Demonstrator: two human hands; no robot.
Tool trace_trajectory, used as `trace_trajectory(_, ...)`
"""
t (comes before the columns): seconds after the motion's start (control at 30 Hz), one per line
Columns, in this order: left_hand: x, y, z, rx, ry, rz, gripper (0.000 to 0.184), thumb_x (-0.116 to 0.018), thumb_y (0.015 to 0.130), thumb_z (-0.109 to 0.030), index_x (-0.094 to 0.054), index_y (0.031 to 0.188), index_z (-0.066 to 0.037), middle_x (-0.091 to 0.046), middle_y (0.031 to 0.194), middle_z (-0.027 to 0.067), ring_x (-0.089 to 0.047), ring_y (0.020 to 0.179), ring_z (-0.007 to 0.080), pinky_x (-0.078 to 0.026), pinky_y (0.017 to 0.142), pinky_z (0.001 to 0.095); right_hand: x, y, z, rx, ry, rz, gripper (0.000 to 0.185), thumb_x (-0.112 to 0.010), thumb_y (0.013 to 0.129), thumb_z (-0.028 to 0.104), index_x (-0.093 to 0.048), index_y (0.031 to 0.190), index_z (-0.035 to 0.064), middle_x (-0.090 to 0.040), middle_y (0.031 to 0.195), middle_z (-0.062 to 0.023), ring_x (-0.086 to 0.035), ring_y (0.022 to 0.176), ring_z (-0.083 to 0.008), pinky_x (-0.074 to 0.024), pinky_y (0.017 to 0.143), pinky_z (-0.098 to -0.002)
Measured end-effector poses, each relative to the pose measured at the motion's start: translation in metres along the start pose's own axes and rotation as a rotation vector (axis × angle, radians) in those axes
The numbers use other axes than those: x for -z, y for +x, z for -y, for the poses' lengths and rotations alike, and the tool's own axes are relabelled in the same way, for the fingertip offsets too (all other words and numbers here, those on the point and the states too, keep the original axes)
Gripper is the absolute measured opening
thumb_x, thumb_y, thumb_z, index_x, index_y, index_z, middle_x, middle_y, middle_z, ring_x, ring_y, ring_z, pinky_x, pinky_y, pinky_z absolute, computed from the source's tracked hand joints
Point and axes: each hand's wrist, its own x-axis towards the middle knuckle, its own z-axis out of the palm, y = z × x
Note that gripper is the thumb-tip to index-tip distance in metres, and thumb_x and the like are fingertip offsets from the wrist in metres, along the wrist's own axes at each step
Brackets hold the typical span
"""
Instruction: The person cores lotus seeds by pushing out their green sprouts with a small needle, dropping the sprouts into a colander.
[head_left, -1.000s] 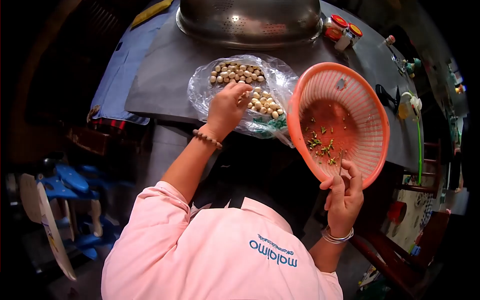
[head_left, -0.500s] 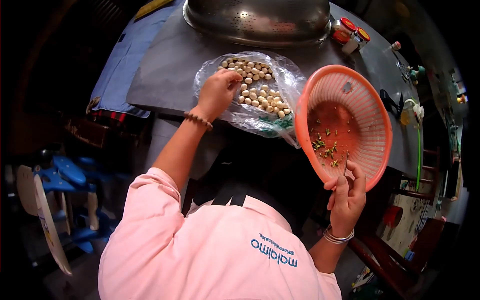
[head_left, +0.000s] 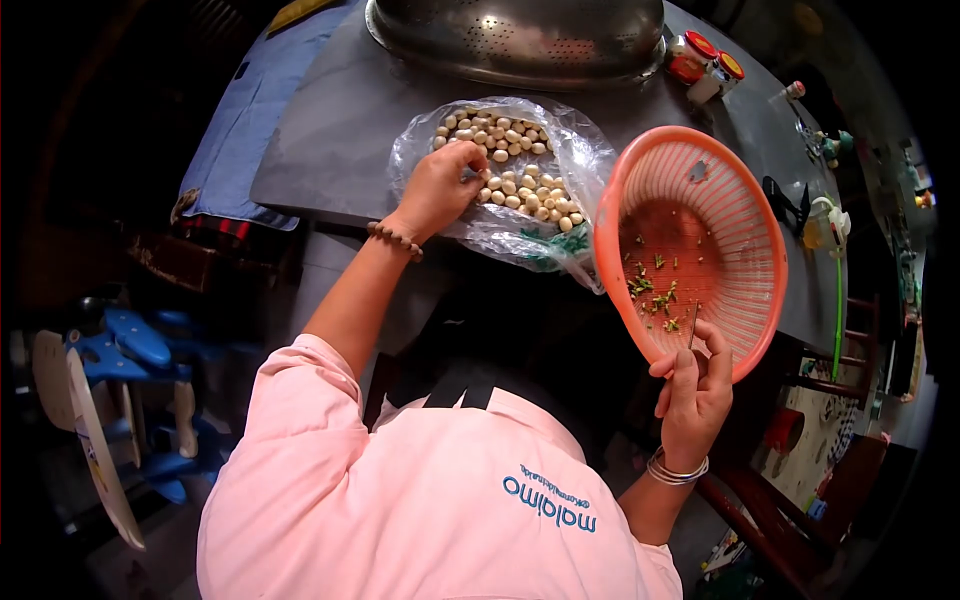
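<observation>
Many pale cream lotus seeds (head_left: 530, 190) lie in a clear plastic bag (head_left: 405, 150) spread open on the grey table. My left hand (head_left: 440, 188) is over the bag's left side, thumb and fingers pinched at the edge of the seeds. A pale seed shows at those fingertips, partly hidden. Between the thumb and fingers of my right hand (head_left: 692, 395) a thin, dark needle-like stick (head_left: 694, 325) points up. That hand is at the near rim of a tilted pink plastic basket (head_left: 745, 250). Small green bits (head_left: 652, 298) are scattered over the basket's bottom.
A large perforated metal colander (head_left: 520, 40) stands upside down at the back of the table (head_left: 330, 130). Two red-lidded jars (head_left: 700, 65) are beside it. Black-handled scissors (head_left: 785, 203) lie right of the basket. A blue cloth (head_left: 265, 120) hangs at the left.
The fingers of my left hand have drawn closer together at the seeds, with the hand barely shifted. My right hand keeps the thin stick in the same place.
</observation>
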Motion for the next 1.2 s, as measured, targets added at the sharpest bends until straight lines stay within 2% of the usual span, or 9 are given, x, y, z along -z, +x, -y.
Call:
trace_trajectory(0.13, 0.001, -0.002, -0.007, 0.064, -0.014, -0.025, 0.016, -0.059, 0.069, 0.001, -0.053, 0.083, -0.003, -0.058, 0.08, 0.0102, -0.058, 0.076, 0.0263, -0.046, 0.067, 0.0324, -0.001, 0.0, -0.001, 0.003, 0.005, -0.005, 0.025, -0.046, 0.087, 0.008, -0.046, 0.111, 0.0, -0.058, 0.064, -0.0017, -0.039, 0.039, -0.0012, -0.0284, 0.035, -0.015)
trace_trajectory(0.43, 0.004, -0.007, -0.009, -0.034, -0.03, -0.056, 0.02, -0.059, 0.069, 0.0, -0.054, 0.087, -0.003, -0.057, 0.082, 0.0093, -0.057, 0.076, 0.0244, -0.047, 0.068, 0.0314, 0.0, -0.001, 0.0, -0.001, 0.007, -0.023, 0.025, -0.045, 0.088, 0.009, -0.046, 0.111, 0.0002, -0.058, 0.064, -0.0019, -0.038, 0.039, -0.001, -0.0281, 0.035, -0.0151)
trace_trajectory(0.63, 0.006, -0.009, -0.003, -0.021, 0.143, 0.061, 0.012, -0.061, 0.072, 0.0, -0.059, 0.084, -0.002, -0.057, 0.084, 0.0084, -0.057, 0.076, 0.0216, -0.046, 0.066, 0.0277, -0.001, 0.0, 0.0, 0.004, 0.018, -0.015, 0.024, -0.046, 0.088, 0.01, -0.047, 0.111, 0.0004, -0.058, 0.064, -0.0019, -0.038, 0.039, -0.0011, -0.0281, 0.036, -0.0149)
trace_trajectory(0.73, 0.007, -0.008, -0.002, 0.005, 0.083, 0.106, 0.01, -0.059, 0.075, -0.001, -0.06, 0.084, -0.002, -0.058, 0.087, 0.0092, -0.058, 0.078, 0.0233, -0.047, 0.068, 0.0295, 0.0, 0.0, -0.001, 0.001, 0.026, -0.015, 0.024, -0.046, 0.088, 0.01, -0.047, 0.111, 0.0004, -0.058, 0.064, -0.002, -0.038, 0.039, -0.0011, -0.0281, 0.036, -0.0148)
trace_trajectory(0.83, 0.011, -0.001, -0.001, 0.068, -0.023, 0.044, 0.011, -0.058, 0.077, -0.002, -0.06, 0.087, -0.003, -0.057, 0.09, 0.0097, -0.059, 0.078, 0.0242, -0.047, 0.07, 0.0309, -0.001, 0.0, 0.0, 0.003, 0.033, -0.019, 0.025, -0.046, 0.088, 0.011, -0.046, 0.111, 0.0004, -0.058, 0.064, -0.002, -0.038, 0.039, -0.001, -0.0281, 0.036, -0.0147)
trace_trajectory(0.9, 0.012, 0.005, -0.003, -0.045, 0.104, 0.02, 0.015, -0.055, 0.077, -0.002, -0.06, 0.09, -0.006, -0.057, 0.09, 0.0104, -0.058, 0.081, 0.0292, -0.047, 0.071, 0.035, -0.001, 0.0, 0.0, 0.003, 0.031, -0.021, 0.025, -0.046, 0.088, 0.01, -0.046, 0.111, 0.0004, -0.058, 0.064, -0.0021, -0.038, 0.039, -0.001, -0.0282, 0.036, -0.0147)
trace_trajectory(1.07, 0.001, 0.034, -0.007, -0.212, 0.311, 0.15, 0.02, -0.053, 0.076, -0.001, -0.057, 0.095, -0.008, -0.053, 0.1, 0.0095, -0.058, 0.083, 0.0295, -0.049, 0.071, 0.0371, -0.001, 0.0, 0.002, 0.011, 0.019, -0.025, 0.025, -0.046, 0.088, 0.01, -0.047, 0.111, 0.0006, -0.058, 0.064, -0.0021, -0.038, 0.039, -0.0012, -0.0286, 0.036, -0.015)
trace_trajectory(1.13, -0.002, 0.044, -0.009, -0.326, 0.463, 0.223, 0.018, -0.053, 0.079, -0.007, -0.055, 0.096, -0.009, -0.053, 0.1, 0.0072, -0.06, 0.079, 0.0274, -0.05, 0.066, 0.0342, 0.0, -0.001, 0.002, 0.005, 0.006, -0.018, 0.024, -0.046, 0.088, 0.009, -0.047, 0.111, 0.0007, -0.058, 0.064, -0.0018, -0.038, 0.039, -0.0014, -0.0288, 0.036, -0.0153)
trace_trajectory(1.2, -0.004, 0.048, -0.015, -0.313, 0.491, 0.251, 0.018, -0.053, 0.077, -0.005, -0.055, 0.094, -0.008, -0.053, 0.101, 0.0086, -0.06, 0.079, 0.0278, -0.05, 0.067, 0.0344, 0.0, -0.002, 0.002, 0.002, 0.005, -0.017, 0.024, -0.046, 0.088, 0.009, -0.047, 0.11, 0.0008, -0.058, 0.063, -0.0018, -0.039, 0.039, -0.0016, -0.0288, 0.036, -0.0154)
